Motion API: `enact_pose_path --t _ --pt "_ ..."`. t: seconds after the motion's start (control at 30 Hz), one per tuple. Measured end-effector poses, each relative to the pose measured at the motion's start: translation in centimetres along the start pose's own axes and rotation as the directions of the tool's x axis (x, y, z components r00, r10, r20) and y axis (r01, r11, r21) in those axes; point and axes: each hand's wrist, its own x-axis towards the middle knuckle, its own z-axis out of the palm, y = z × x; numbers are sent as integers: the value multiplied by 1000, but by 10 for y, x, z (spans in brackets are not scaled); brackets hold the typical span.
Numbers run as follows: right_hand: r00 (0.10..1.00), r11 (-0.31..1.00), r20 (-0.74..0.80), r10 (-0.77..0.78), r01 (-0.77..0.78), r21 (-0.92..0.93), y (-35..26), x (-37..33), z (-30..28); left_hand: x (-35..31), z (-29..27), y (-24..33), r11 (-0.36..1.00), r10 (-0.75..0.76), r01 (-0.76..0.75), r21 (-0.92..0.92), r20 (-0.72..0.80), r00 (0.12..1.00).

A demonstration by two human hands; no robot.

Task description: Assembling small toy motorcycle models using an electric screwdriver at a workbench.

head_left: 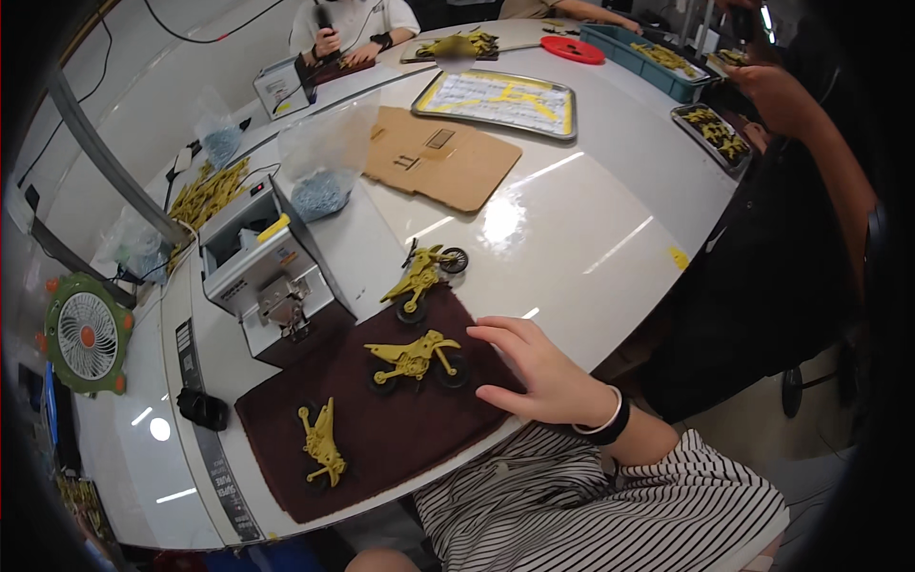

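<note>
My right hand (538,375), with a white band and a black band at the wrist, reaches in over the right edge of a dark maroon cloth. Its fingers and thumb are apart and hold nothing. Nearest to it stands a yellow toy motorcycle (415,359) with black wheels, just left of the fingertips and not touched. A second yellow toy motorcycle (419,279) sits at the cloth's far edge, its front wheel turned to the right. At the near left of the maroon cloth (381,477) lies a third toy motorcycle (322,443). My left hand is out of the picture.
A grey box-shaped machine (272,276) stands beyond the cloth, with a black object (202,409) and a green fan (86,332) to the left. Farther back are a bag of small grey parts (322,194), cardboard (443,157) and a tray (496,103). Other people work around the table.
</note>
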Motion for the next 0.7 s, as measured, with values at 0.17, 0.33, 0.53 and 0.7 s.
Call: enact_pose_path --t 0.17,0.33,0.53,0.7 --pt "982 977 187 2 37 -209 -16 21 1 -23 -8 0 951 204 -209 227 46 978" --pt "965 935 239 -107 179 -305 -19 47 8 -92 -11 1 744 -666 656 129 51 744" --pt "904 967 420 -80 172 -187 5 80 16 -104 -16 0 -100 -989 994 41 105 -104" --pt "919 974 393 21 -107 198 -31 69 10 -104 -12 -7 -287 -954 953 -93 -64 -294"
